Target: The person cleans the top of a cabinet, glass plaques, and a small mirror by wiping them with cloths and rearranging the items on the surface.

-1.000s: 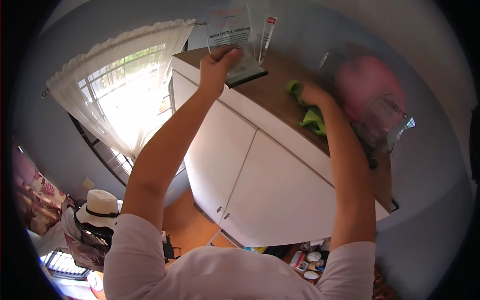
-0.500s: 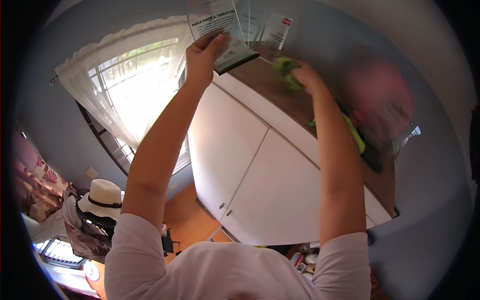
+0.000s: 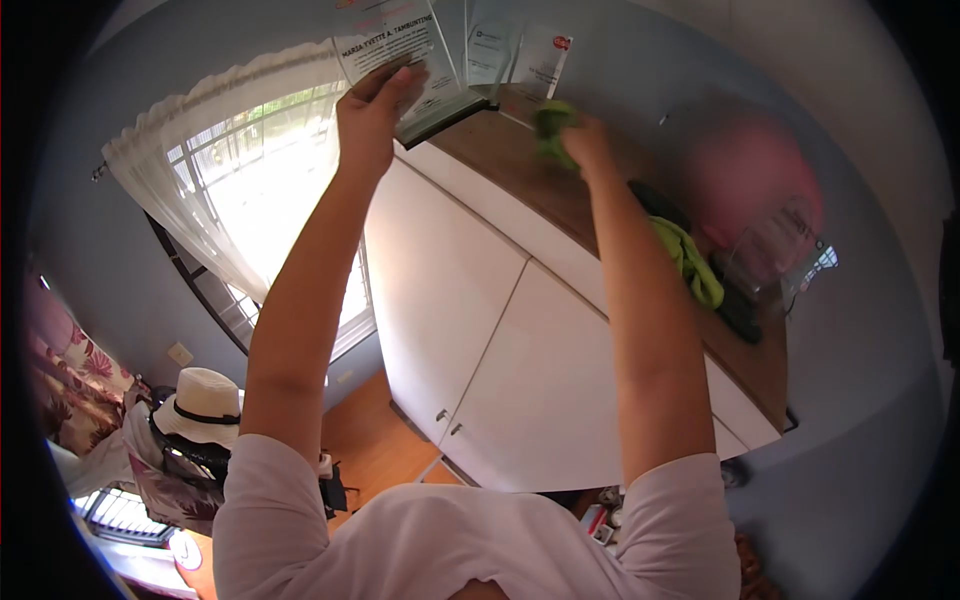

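Observation:
My left hand (image 3: 372, 118) is closed on a clear glass plaque (image 3: 425, 55) with printed text and a dark base. It is held up at the near left end of the cabinet's brown top (image 3: 490, 135). My right hand (image 3: 590, 150) grips a green cloth (image 3: 553, 128), blurred by motion, over the same top. Behind the cloth stand more clear plaques, one with a red logo (image 3: 545, 62). A second, lime-green cloth (image 3: 690, 262) lies beside my right forearm, partly hidden by it.
Below the top are white cabinet doors (image 3: 450, 290). A blurred pink object (image 3: 755, 185) and another clear plaque (image 3: 775, 250) are at the right end. At left are a curtained window (image 3: 250, 190) and a white hat (image 3: 203, 400) on a pile.
The left hand and plaque appear further left. The right hand has moved left with the green cloth, and more of the lime-green cloth now shows. The whole view has also shifted a little.

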### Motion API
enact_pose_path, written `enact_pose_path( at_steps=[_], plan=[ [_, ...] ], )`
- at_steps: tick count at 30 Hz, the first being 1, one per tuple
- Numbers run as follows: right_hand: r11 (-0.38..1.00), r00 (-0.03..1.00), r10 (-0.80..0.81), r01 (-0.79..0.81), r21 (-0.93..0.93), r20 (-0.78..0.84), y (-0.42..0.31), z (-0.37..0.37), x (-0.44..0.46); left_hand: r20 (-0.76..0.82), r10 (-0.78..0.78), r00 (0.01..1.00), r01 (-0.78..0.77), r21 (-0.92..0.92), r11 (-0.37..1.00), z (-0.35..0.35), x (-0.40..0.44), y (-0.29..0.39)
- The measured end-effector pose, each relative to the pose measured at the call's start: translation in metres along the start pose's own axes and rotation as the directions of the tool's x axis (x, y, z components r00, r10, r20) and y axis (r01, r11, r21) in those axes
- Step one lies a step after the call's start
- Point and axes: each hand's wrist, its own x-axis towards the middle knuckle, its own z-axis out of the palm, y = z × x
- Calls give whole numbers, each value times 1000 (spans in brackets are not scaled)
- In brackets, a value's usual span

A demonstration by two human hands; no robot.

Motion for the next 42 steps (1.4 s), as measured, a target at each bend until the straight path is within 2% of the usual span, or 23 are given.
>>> enact_pose_path(
  at_steps=[1,2,3,4,6,9,12,15,18,22,26,28,30,33,34,37,38,41,42],
  plan=[
    [962,982,-104,60,-267,-155,26,-14,16,6,-4,1000,4,25,1000,-3,1,2],
    [854,931,-241,69,-516,-274,47,-21,29,12,-8,1000,7,53,999,-7,1,6],
    [784,946,-179,-30,-620,-272,54,-26,30,15,-11,1000,10,83,997,-12,-1,10],
    [692,954,-121,-118,-713,-275,57,-29,30,10,-18,1000,18,88,996,-14,-3,13],
    [523,988,-36,-110,-845,-151,60,-32,33,11,-35,999,34,86,996,-23,-7,15],
    [421,999,35,-51,-906,-40,77,-32,65,3,-66,998,66,42,997,-32,-13,19],
    [425,979,83,134,-895,186,190,-14,184,-13,-87,996,87,54,995,-43,-19,24],
    [611,984,115,37,-791,134,143,-28,144,-28,-87,996,88,63,994,-53,-25,31],
    [520,995,25,70,-851,97,239,-40,230,-30,-88,996,89,35,995,-56,-32,40],
    [391,970,78,184,-902,232,118,0,116,-36,-58,998,57,-12,998,-50,-35,40],
    [513,938,85,249,-822,337,14,41,36,-22,-3,1000,2,-48,999,-31,-25,28],
    [544,949,81,215,-811,305,-19,57,-7,-17,0,1000,-2,-74,997,-18,-20,23],
    [737,870,-262,460,-496,418,-22,60,-36,2,-36,999,36,-119,992,-7,-19,21],
    [868,866,-226,387,-312,445,-24,39,-46,45,-83,996,90,-186,978,5,-13,15],
    [934,957,-55,150,-325,283,-39,26,-62,57,-105,993,115,-203,972,6,-14,11],
    [614,928,-234,373,-696,291,-27,-2,-88,89,-168,982,183,-196,963,16,-19,-4],
    [680,949,-148,301,-669,277,-24,-6,-91,108,-166,980,186,-211,960,21,-21,-10],
    [954,894,-73,192,-232,442,-26,-40,-101,151,-215,965,250,-272,929,32,-23,-33],
    [964,937,-95,171,-203,335,-35,-49,-116,122,-254,959,278,-254,926,38,-25,-40]
  ],
)
